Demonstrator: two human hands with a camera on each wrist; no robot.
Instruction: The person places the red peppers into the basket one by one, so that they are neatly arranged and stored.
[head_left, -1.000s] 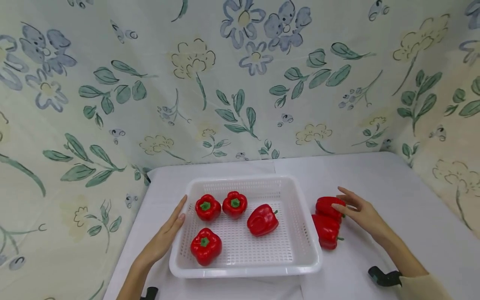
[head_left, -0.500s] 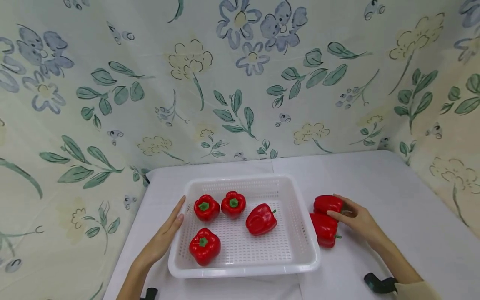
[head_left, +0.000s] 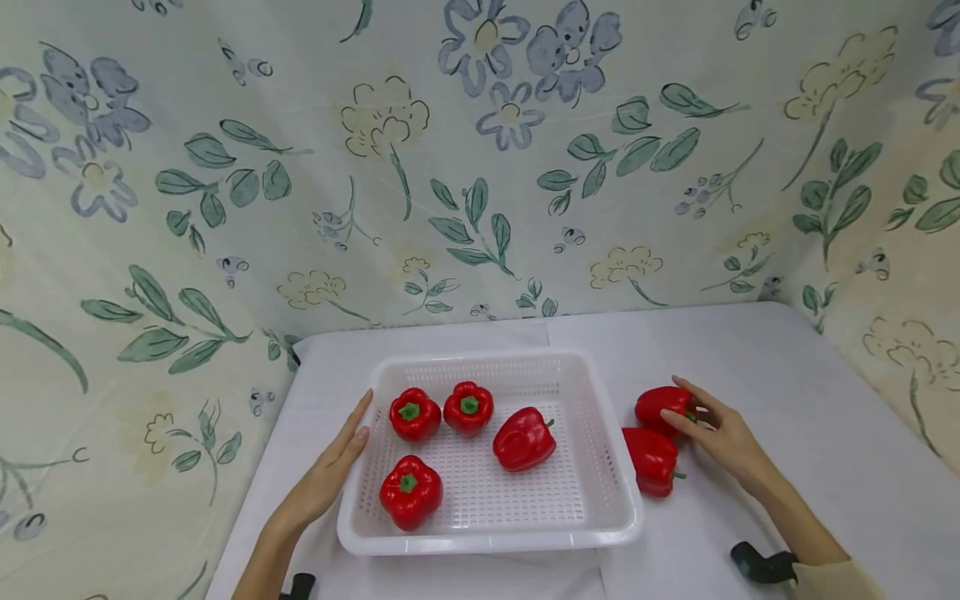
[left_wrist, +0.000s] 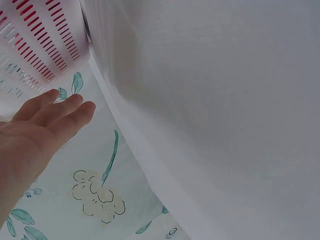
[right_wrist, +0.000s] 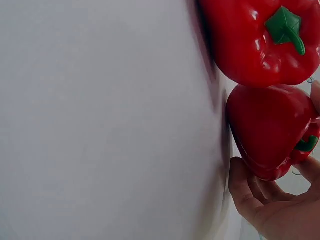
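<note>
The right hand [head_left: 722, 439] holds a red bell pepper [head_left: 662, 407] between thumb and fingers, next to a second pepper [head_left: 651, 462] right of the white plastic basket [head_left: 487, 546]. The left hand [head_left: 321, 485], fingers straight, lies at the basket's left side; four peppers [head_left: 412, 498] sit inside.

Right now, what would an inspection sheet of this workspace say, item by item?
Surface: white table, faint creases.
Job's things: white basket with four red peppers inside; two loose peppers right of it.
Clutter: nothing seen.
Left grip: left hand, fingers extended, at the basket's left wall; contact unclear.
Right grip: right hand holds the farther loose pepper.
Cables: nothing seen.
Surroundings: floral cloth behind the table; black fitting beside each forearm.
</note>
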